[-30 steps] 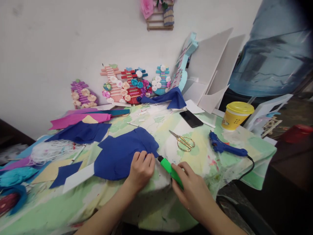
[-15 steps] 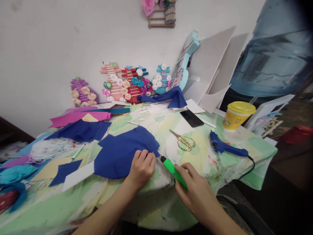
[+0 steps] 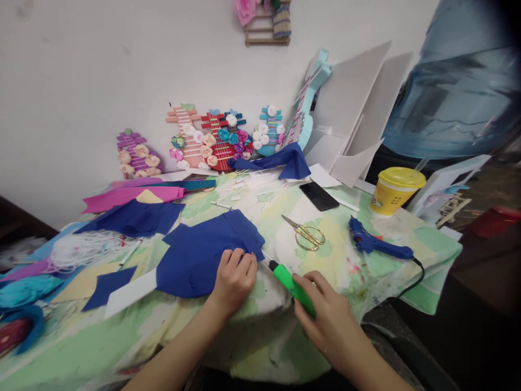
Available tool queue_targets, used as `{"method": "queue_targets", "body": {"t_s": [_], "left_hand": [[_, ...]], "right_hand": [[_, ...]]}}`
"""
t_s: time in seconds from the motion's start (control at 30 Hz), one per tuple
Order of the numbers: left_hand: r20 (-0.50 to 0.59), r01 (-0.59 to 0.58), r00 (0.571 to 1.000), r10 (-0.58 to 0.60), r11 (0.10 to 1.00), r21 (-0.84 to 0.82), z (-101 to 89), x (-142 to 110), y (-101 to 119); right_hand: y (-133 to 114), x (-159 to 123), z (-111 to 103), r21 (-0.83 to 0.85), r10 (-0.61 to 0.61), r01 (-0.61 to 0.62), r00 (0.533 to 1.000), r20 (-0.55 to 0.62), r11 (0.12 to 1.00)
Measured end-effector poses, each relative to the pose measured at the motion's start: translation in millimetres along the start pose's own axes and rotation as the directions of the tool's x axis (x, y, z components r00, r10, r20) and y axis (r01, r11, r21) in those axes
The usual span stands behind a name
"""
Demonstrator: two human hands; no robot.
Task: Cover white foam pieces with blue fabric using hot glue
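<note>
A pear-shaped board covered in dark blue paper or cloth lies on the table, a bare white neck sticking out at its lower left. My left hand rests on the board's lower right edge, fingers curled down against the blue covering; the fingertips are partly hidden. In my right hand is a green craft knife with a black collar. Its thin metal tip points at the board's right edge, close to my left fingers. Gold-handled scissors lie just beyond the knife.
A blue glue gun with a cord lies at the right, near a yellow-lidded cup. Behind are a phone and leaning white boards. Blue cloth and white string lie left. Flower-decorated instrument models line the wall.
My right hand and the knife have shifted slightly right and back from the board's edge. My left hand has moved very slightly left. The board stays in place.
</note>
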State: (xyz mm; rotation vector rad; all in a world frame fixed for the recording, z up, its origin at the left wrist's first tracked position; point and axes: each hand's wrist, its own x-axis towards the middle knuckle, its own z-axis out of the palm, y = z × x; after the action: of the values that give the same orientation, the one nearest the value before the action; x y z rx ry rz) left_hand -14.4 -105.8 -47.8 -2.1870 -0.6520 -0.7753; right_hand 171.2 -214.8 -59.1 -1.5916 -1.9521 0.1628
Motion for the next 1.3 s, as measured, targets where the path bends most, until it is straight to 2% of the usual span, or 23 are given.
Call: {"method": "queue_targets", "body": {"t_s": [0.27, 0.47, 0.9, 1.13, 1.3], "left_hand": [[0.005, 0.016, 1.0, -0.016, 1.0, -0.025, 0.3, -3.2, -0.6], [0.004, -0.004, 1.0, 0.004, 0.999, -0.035, -1.9, -7.8, -2.3], [-0.003, -0.03, 1.0, 0.03, 0.997, -0.072, -3.2, -13.9, -3.2], [-0.004, -0.011, 1.0, 0.011, 0.996, -0.086, -3.2, -14.7, -2.8], [-0.022, -0.033, 0.999, 0.03, 0.993, -0.111, -2.4, -14.1, -2.4]], "right_hand": [[11.4, -7.5, -0.7, 0.122, 0.007, -0.008, 1.0, 0.005, 0.993], [8.7, -7.4, -1.5, 0.235, -0.003, -0.004, 1.0, 0.029, 0.972], [-14.0, 3.7, 11.5, 0.094, 0.026, -0.026, 1.0, 0.001, 0.995], [-2.0, 1.9, 8.2, 0.173, 0.029, -0.024, 0.999, -0.029, 0.985], [1.2, -1.3, 5.0, 0.169, 0.027, -0.024, 0.999, -0.018, 0.985]]}}
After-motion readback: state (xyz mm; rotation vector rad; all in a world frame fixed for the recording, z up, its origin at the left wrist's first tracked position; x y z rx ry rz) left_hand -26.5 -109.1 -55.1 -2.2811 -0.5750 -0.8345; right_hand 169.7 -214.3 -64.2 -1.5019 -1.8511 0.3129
